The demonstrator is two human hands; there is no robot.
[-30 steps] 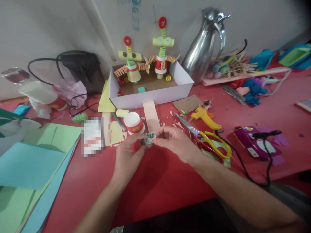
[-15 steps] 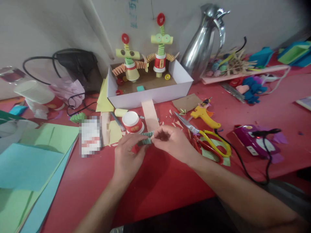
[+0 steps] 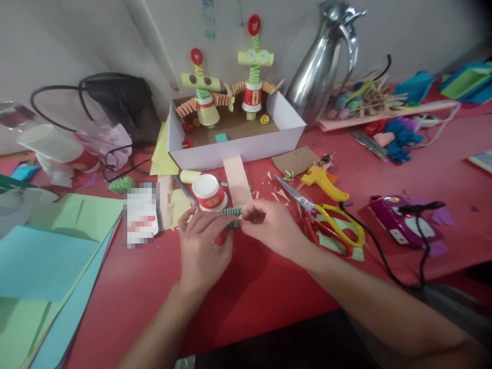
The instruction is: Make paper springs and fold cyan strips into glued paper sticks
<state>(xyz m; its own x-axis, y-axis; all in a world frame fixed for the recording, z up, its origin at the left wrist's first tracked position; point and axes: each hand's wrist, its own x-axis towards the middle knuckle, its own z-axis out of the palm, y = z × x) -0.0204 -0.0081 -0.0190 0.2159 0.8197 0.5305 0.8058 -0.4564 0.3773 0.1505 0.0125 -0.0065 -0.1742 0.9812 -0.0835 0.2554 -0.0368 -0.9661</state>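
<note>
A folded green paper spring (image 3: 232,211) stretches between my two hands over the red table (image 3: 246,297). My left hand (image 3: 205,241) closes on its near side, thumb and fingers together, hiding part of the folds. At the spring's right end, my right hand (image 3: 265,225) pinches it between thumb and forefinger. Just behind the left fingers stands an upside-down red and white paper cup (image 3: 209,193). A pale paper strip (image 3: 237,179) lies beyond the spring, running up to a white box (image 3: 238,148).
Two paper-cup figures stand in the box. Scissors (image 3: 295,192) with yellow handles and a yellow glue gun (image 3: 326,184) lie to the right, near a purple power socket (image 3: 403,220). A steel jug (image 3: 319,66) stands behind. Coloured paper sheets (image 3: 49,261) cover the left.
My left fingers have shifted slightly along the paper spring and curled lower over it. My right hand keeps its pinch, almost unmoved. The camera view has shifted a little.
</note>
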